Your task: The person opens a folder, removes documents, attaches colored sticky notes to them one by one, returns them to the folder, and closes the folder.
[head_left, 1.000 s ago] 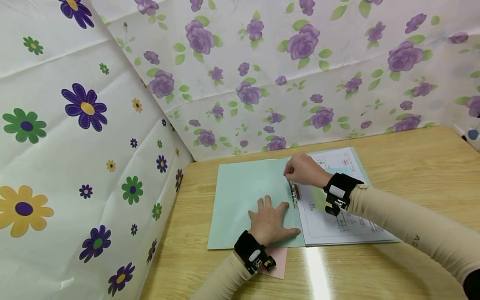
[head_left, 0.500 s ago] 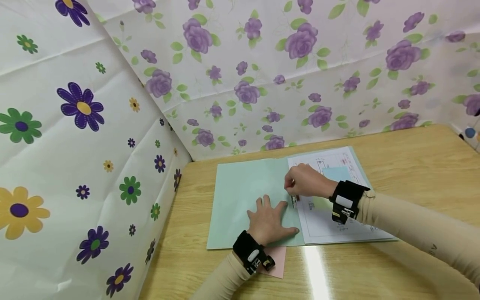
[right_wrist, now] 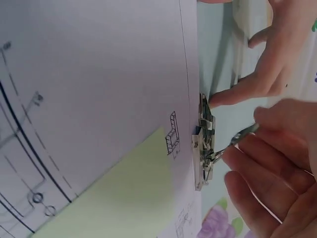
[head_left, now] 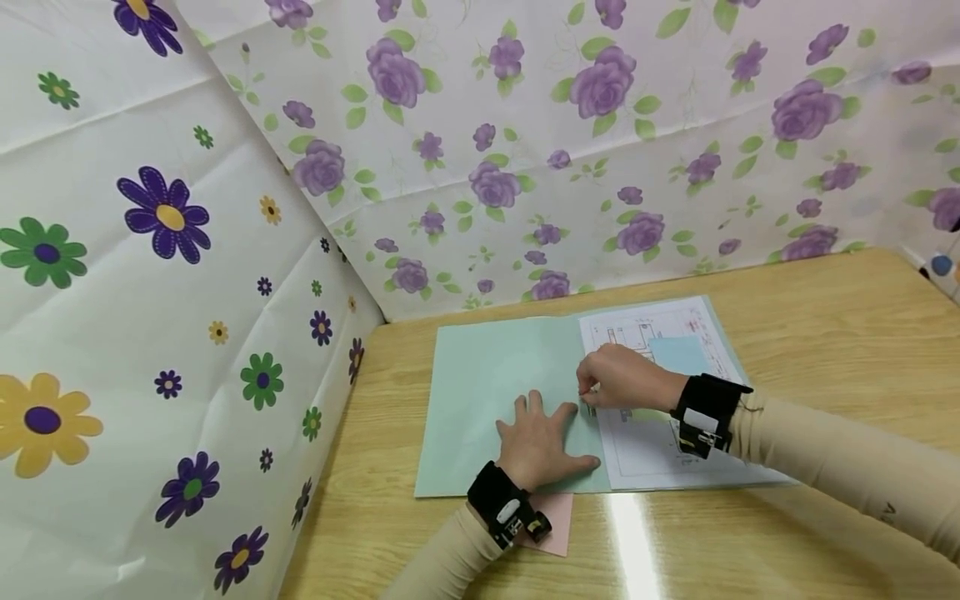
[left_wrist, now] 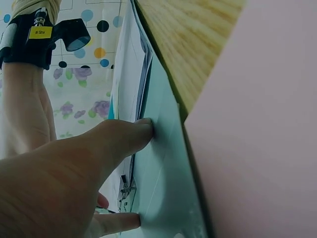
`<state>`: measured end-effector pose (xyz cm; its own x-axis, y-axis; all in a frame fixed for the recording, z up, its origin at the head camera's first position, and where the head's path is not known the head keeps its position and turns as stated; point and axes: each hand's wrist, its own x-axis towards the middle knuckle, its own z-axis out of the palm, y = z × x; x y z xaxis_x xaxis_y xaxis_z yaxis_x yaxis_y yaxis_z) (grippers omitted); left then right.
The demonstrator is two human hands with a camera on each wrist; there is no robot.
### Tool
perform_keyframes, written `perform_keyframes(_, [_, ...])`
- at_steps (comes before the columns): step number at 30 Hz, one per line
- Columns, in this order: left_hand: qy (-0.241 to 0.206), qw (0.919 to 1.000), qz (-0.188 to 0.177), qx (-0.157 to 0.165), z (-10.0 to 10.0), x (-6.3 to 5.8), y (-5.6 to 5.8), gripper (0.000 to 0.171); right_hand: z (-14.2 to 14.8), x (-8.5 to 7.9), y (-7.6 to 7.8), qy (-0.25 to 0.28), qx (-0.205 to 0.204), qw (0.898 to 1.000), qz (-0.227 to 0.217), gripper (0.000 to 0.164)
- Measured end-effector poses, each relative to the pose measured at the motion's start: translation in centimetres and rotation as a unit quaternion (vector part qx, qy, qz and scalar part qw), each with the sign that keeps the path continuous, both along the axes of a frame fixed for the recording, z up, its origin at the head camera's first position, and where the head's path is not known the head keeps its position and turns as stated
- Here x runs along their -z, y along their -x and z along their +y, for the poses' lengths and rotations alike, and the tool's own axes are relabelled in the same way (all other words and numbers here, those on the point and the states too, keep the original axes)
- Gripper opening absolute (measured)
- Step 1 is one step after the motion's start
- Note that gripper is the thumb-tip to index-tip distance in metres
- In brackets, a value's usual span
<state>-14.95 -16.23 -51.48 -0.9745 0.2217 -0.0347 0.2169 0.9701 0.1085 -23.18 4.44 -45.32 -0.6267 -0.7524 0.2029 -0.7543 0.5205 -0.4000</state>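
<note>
A light green folder [head_left: 480, 367] lies spread on the table, with a stack of printed drawing sheets [head_left: 652, 458] on its right side. Along the fold sits a metal lever clip [right_wrist: 202, 153], at the inner edge of the sheets. My right hand [head_left: 626, 379] pinches the clip's lever [right_wrist: 242, 133] between thumb and fingertips, and the lever stands out from the clip. On the left cover, my left hand [head_left: 536, 450] rests with spread fingers, its thumb pointing toward the fold. The right hand hides much of the clip in the head view.
A blue sticky note [head_left: 678, 354] and a pale green note [right_wrist: 119, 198] lie on the sheets. Pink paper [head_left: 553, 521] sticks out under the folder's front edge, below the left wrist. Flowered sheeting [head_left: 450, 150] rises behind the wooden table [head_left: 840, 350] and at its left.
My right hand has come nearer along the fold, from the clip's far end toward its middle, with the lever in its fingertips. The left hand has kept its place on the cover.
</note>
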Motion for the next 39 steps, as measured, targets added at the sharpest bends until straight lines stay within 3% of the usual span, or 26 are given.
perform_keyframes(3, [0.005,0.9999,0.011,0.002,-0.1,1.0,0.3,0.092,0.0,0.1,-0.2,-0.007,-0.008,1.000,0.013,0.017])
perform_keyframes(5, [0.006,0.9999,0.015,0.005,0.0,0.9,0.2,0.091,0.1,0.3,-0.2,-0.009,-0.013,1.000,0.018,0.018])
perform_keyframes(13, [0.022,0.9997,-0.011,0.004,0.5,-2.1,-0.7,0.089,0.2,0.7,-0.2,-0.021,-0.011,1.000,0.014,0.020])
perform_keyframes(22, [0.024,0.9997,0.007,0.004,0.5,-1.3,-0.7,0.090,0.1,1.3,-0.5,-0.036,-0.001,0.999,0.030,0.030])
perform_keyframes(29, [0.040,0.9985,-0.035,-0.007,1.2,-3.9,-1.3,0.090,0.2,1.7,-0.7,-0.038,-0.001,0.998,0.055,0.039])
perform_keyframes(31, [0.042,0.9983,-0.040,-0.009,1.2,-4.1,-1.4,0.090,0.2,1.9,-0.8,-0.034,-0.004,0.997,0.063,0.042])
perform_keyframes(39, [0.040,0.9989,-0.024,-0.004,1.0,-3.3,-1.2,0.087,0.0,2.1,-1.1,-0.039,-0.004,0.996,0.076,0.045])
